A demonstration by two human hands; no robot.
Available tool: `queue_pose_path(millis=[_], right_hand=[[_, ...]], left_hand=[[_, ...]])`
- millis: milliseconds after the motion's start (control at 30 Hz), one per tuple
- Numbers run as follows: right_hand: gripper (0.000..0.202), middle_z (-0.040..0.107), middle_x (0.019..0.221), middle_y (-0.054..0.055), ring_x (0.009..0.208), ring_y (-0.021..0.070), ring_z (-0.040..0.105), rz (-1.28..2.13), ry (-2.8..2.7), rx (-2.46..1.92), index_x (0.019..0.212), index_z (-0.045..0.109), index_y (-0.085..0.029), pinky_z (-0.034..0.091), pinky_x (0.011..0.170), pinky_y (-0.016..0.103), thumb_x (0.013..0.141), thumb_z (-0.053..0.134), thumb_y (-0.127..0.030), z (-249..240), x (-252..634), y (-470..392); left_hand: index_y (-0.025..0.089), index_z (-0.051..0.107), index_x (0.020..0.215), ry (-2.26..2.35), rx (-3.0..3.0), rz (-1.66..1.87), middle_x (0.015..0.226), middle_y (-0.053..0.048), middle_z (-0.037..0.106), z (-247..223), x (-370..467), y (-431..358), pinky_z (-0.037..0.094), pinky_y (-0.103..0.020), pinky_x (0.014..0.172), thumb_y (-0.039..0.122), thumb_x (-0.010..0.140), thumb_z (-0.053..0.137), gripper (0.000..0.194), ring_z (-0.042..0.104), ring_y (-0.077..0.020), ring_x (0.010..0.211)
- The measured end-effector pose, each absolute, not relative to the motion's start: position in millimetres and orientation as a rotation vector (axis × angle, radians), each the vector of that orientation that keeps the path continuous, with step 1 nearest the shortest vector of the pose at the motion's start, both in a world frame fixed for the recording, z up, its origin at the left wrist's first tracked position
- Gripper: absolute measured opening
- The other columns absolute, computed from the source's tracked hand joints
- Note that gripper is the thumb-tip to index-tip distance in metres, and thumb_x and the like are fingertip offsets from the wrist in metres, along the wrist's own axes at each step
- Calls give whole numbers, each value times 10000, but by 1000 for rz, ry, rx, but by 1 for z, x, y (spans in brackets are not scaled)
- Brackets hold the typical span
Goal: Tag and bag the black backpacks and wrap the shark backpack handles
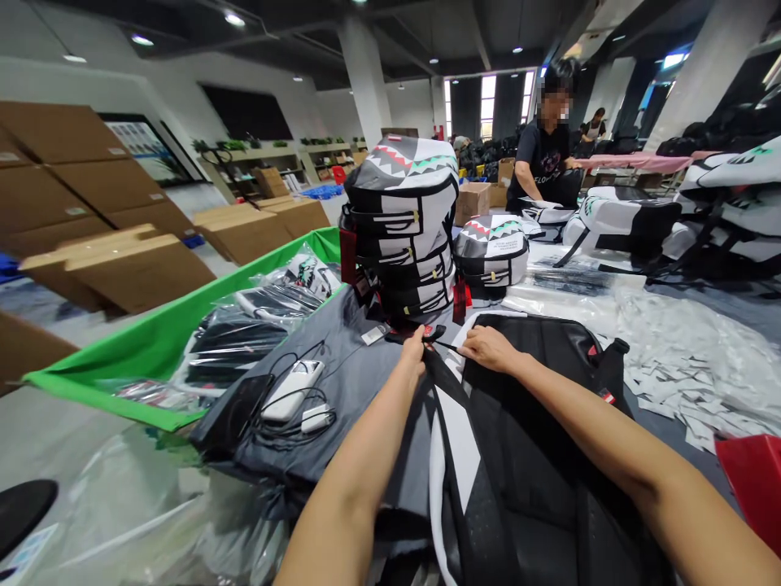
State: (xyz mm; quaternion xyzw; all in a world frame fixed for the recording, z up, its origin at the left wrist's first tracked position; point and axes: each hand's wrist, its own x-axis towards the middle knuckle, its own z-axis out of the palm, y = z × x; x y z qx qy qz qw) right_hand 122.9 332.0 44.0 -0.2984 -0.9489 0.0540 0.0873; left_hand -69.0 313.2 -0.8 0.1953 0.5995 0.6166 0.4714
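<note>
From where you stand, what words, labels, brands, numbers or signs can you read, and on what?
"FLO", on the black shirt; rest unclear.
Too small or blurred to read: red label on the black backpack; lettering on the tooth-print backpack; carton label; wall board.

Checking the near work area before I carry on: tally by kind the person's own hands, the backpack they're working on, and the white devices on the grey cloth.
Hands: 2 (left hand, right hand)
Backpack: 1
White devices: 2 (larger one, smaller one)
Total: 5
</note>
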Motion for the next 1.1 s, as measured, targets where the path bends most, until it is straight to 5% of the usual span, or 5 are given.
queue_pose_path(millis=[167, 367, 667, 833, 1100], right_hand=[[431, 614, 995, 34, 891, 180, 566, 293, -2508, -1051, 1317, 594, -265, 409, 771, 273, 899, 659, -184, 76, 108, 344], [221, 627, 1161, 97, 1114, 250, 518, 100, -2647, -849, 1052, 699, -188, 391, 941, 354, 833, 694, -154, 105, 119, 342], [299, 735, 1001, 108, 864, 218, 675, 581, -2828, -1264, 1152, 628, -145, 435, 743, 284, 880, 540, -59, 61, 176, 203], [151, 730, 923, 53, 832, 178, 674, 969, -2792, -818, 954, 691, -200, 462, 709, 244, 943, 629, -338, 89, 242, 143], [524, 718, 1001, 176, 935, 298, 666, 135, -1775, -2211, 1156, 646, -134, 462, 749, 358, 978, 444, -583, 101, 355, 288]], left_hand=[[132, 712, 805, 1202, 725, 1518, 691, -34, 673, 57, -71, 293, 520, -253, 612, 422, 657, 873, 363, 628, -142, 632], [129, 728, 784, 1151, 1102, 1425, 711, -25, 695, 95, -50, 286, 479, -240, 556, 488, 466, 946, 527, 599, -137, 612], [190, 563, 608, 1562, 1024, 1330, 514, 2, 528, 79, -6, 341, 465, -295, 507, 557, 740, 724, 422, 562, -168, 511], [183, 652, 756, 1723, 1185, 1297, 845, -103, 682, 44, 39, 346, 513, -417, 836, 408, 721, 759, 251, 637, -332, 1013], [174, 604, 1232, 1860, 2178, 1231, 1343, -183, 563, 34, 78, 327, 303, -503, 1107, 348, 890, 649, 387, 450, -362, 1286]])
